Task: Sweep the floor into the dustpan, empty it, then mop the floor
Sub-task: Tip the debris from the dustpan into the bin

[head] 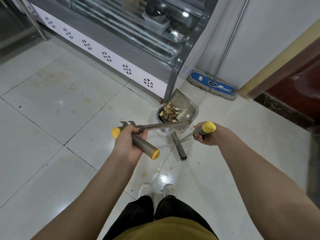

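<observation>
Dustpan (186,103), grey and translucent, shaft lying left to right; left hand (129,142) grips its yellow-capped handle; scoop tilted over bin (159,113), holding scraps (168,112); right hand (207,135) grips broom (179,148).

Up past our left hand (128,144) we see a glass case (121,26) with metal bowls (155,10) inside. A brown door frame (277,66) stands past our right hand (207,135).

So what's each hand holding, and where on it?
Left hand grips the dustpan by its grey handle grip, between the yellow caps. Right hand grips the broom at the top grip, just under its yellow cap.
</observation>
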